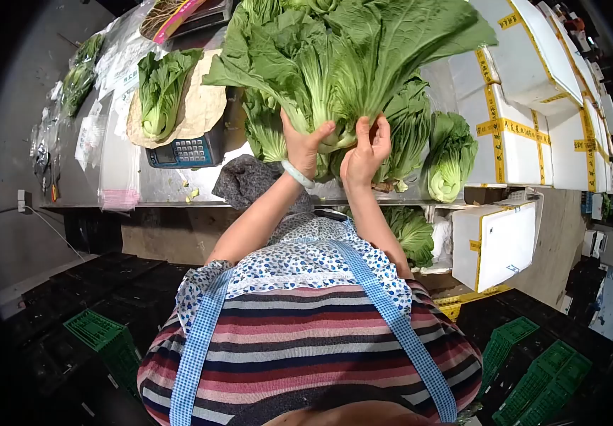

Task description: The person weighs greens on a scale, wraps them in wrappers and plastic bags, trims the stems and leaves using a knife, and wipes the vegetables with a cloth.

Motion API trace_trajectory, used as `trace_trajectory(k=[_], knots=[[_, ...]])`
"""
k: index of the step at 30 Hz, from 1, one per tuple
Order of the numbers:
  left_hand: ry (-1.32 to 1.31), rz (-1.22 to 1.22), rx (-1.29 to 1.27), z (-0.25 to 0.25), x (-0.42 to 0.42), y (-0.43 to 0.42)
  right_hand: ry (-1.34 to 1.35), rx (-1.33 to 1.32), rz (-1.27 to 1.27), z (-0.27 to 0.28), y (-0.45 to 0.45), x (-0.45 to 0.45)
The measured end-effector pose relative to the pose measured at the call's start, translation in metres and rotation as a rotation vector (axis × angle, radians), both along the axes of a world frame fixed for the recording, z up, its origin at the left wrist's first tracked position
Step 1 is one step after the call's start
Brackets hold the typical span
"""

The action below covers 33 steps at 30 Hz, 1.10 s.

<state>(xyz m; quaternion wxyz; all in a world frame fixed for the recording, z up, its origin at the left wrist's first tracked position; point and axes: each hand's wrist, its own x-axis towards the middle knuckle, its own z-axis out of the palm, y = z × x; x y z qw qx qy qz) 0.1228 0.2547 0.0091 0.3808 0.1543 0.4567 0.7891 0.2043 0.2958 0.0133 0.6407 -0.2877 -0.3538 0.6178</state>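
A large head of leafy greens (327,78) with broad leaves and pale stems is held upright over the metal table. My left hand (305,147), with a pale bangle on the wrist, is closed around the left side of its base. My right hand (365,153) pinches the stem of an outer leaf on the right, with thumb and fingers near the base. More heads of greens (407,131) lie behind and beside my hands, partly covered. Another head (452,156) lies at the table's right edge.
At left, a head of greens (161,99) lies on brown paper (203,113) on a scale (191,151). A dark grey cloth (249,183) and plastic bags (118,156) are near the table edge. White foam boxes (523,149) stand at right; green crates (100,334) sit below.
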Motion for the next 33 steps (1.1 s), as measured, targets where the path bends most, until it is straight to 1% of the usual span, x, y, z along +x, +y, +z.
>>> trace_trajectory(k=[1, 3, 4, 5, 7, 8, 9, 11, 12, 13, 15, 16, 18, 19, 21, 22, 23, 25, 26, 27, 29, 30, 31, 32, 33], knots=[[0.005, -0.006, 0.0, -0.004, 0.0, 0.005, 0.077, -0.004, -0.095, 0.002, -0.002, -0.001], [-0.037, 0.126, -0.073, -0.008, 0.0, 0.019, 0.075, 0.027, -0.142, 0.004, 0.0, 0.003], [-0.022, 0.195, -0.032, -0.007, 0.0, 0.027, 0.114, 0.034, -0.203, 0.003, 0.001, 0.007], [0.019, 0.255, -0.058, -0.007, -0.005, 0.038, 0.156, 0.042, -0.265, 0.002, 0.003, 0.012], [0.062, 0.278, -0.084, -0.019, -0.033, 0.057, 0.182, 0.061, -0.354, 0.021, 0.01, 0.043], [0.055, 0.154, -0.162, 0.009, -0.041, 0.055, 0.196, 0.013, -0.301, 0.034, 0.013, 0.063], [0.307, 0.097, -0.32, 0.001, -0.061, 0.062, 0.147, -0.012, -0.253, 0.024, 0.021, 0.086], [0.648, 0.003, -0.422, -0.028, -0.089, 0.08, 0.129, -0.068, -0.214, 0.011, 0.021, 0.11], [0.816, -0.02, -0.575, -0.045, -0.1, 0.09, 0.133, -0.067, -0.22, 0.005, 0.015, 0.115], [0.774, -0.204, -0.606, -0.054, -0.106, 0.096, 0.099, -0.12, -0.191, 0.0, 0.008, 0.12], [1.088, -0.423, -0.998, -0.078, -0.112, 0.106, 0.067, -0.176, -0.168, -0.012, -0.005, 0.125], [1.091, -0.427, -0.997, -0.075, -0.108, 0.107, 0.027, -0.206, -0.153, -0.019, -0.011, 0.126], [1.082, -0.437, -1.143, -0.072, -0.1, 0.109, -0.022, -0.263, -0.128, -0.027, -0.021, 0.125], [1.087, -0.445, -1.147, -0.07, -0.098, 0.109, -0.02, -0.271, -0.133, -0.033, -0.023, 0.123], [0.999, -0.398, -1.078, -0.071, -0.095, 0.105, 0.116, -0.331, -0.009, -0.04, -0.03, 0.12], [1.002, -0.403, -1.08, -0.074, -0.097, 0.102, 0.216, -0.376, 0.053, -0.039, -0.03, 0.118], [0.994, -0.411, -1.023, -0.077, -0.101, 0.099, 0.218, -0.375, 0.05, -0.038, -0.029, 0.116], [0.973, -0.431, -0.911, -0.076, -0.108, 0.09, 0.54, -0.572, 0.183, -0.037, -0.028, 0.11], [1.084, -0.449, -1.049, -0.077, -0.105, 0.093, 0.519, -0.62, 0.184, -0.036, -0.027, 0.106], [1.131, -0.363, -1.092, -0.064, -0.093, 0.095, 0.514, -0.619, 0.184, -0.037, -0.028, 0.104], [1.209, -0.279, -1.124, -0.029, -0.074, 0.093, 0.495, -0.597, 0.206, -0.04, -0.031, 0.099], [1.263, -0.251, -1.156, -0.019, -0.068, 0.094, 0.497, -0.597, 0.192, -0.041, -0.034, 0.096], [1.38, -0.188, -1.116, -0.025, -0.064, 0.093, 0.413, -0.561, 0.151, -0.042, -0.038, 0.093], [1.498, -0.269, -1.131, -0.035, -0.061, 0.094, 0.323, -0.526, 0.112, -0.042, -0.044, 0.092], [1.612, -0.351, -1.136, -0.039, -0.06, 0.094, 0.31, -0.526, 0.096, -0.041, -0.05, 0.089]])
